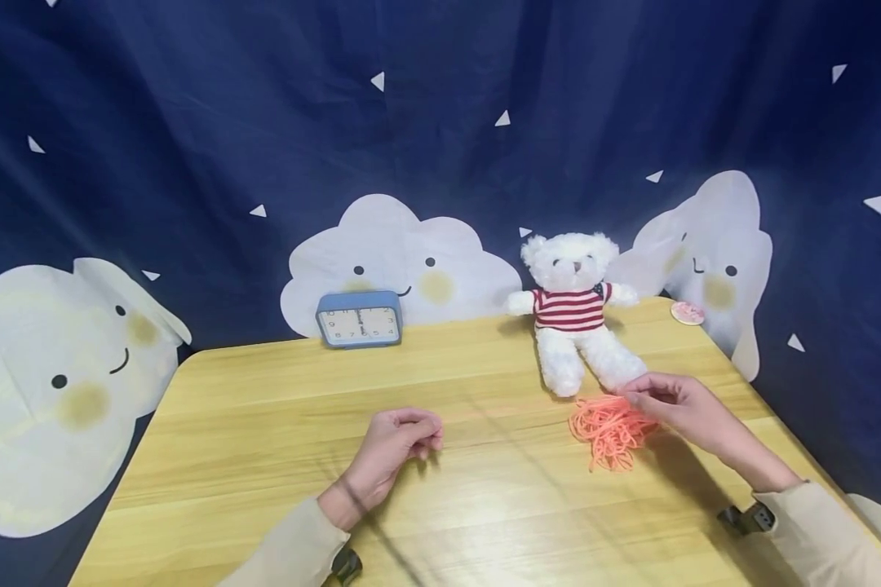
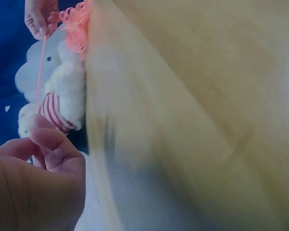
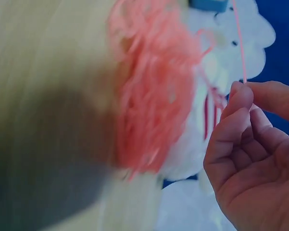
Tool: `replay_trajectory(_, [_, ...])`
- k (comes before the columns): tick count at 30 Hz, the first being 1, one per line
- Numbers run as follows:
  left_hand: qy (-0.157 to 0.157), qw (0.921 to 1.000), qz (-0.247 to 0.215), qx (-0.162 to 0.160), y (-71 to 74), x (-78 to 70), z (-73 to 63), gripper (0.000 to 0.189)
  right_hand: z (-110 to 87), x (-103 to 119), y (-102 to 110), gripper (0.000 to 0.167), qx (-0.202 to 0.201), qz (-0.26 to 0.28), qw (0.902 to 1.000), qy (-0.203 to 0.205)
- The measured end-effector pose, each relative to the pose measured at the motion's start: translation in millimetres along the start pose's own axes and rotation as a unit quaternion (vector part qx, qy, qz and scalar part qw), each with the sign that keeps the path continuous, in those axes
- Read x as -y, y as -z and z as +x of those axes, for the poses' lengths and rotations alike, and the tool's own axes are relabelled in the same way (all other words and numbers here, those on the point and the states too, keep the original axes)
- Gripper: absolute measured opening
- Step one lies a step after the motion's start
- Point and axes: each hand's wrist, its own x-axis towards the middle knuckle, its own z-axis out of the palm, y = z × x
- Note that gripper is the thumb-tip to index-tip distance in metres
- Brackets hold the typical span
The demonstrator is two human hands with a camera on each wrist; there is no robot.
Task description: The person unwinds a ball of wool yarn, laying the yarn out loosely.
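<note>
A loose heap of coral-orange string lies on the wooden table at the teddy bear's feet. My right hand is at the heap's upper right and pinches a strand between thumb and index finger. That single strand stretches taut across to my left hand, whose thumb and fingertips pinch its other part. The left hand is held above the middle of the table. In the right wrist view the strand rises from my right fingertips, while the heap looks blurred. The strand is hard to make out in the head view.
A white teddy bear in a red-striped shirt sits behind the heap. A blue alarm clock stands at the table's back edge. At the back right corner lies a small round pinkish object. Dark cloud-patterned cloth hangs behind the table.
</note>
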Motion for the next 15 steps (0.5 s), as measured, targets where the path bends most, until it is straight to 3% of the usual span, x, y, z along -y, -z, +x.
replay_trajectory(3, [0.018,0.9996,0.020,0.007,-6.3,3.9,6.2,0.021,-0.4,-9.4,3.4,0.018,0.001,-0.002,0.9998,-0.021])
replay_trajectory(8, [0.056,0.9983,0.010,0.014,-15.3,10.5,16.7,0.023,-1.2,-20.2,4.0,0.019,0.005,0.011,0.9991,-0.042])
replay_trajectory(15, [0.065,0.9966,0.042,0.026,-29.6,14.1,23.7,0.019,1.3,-27.5,1.4,0.018,-0.011,-0.004,0.9992,-0.037])
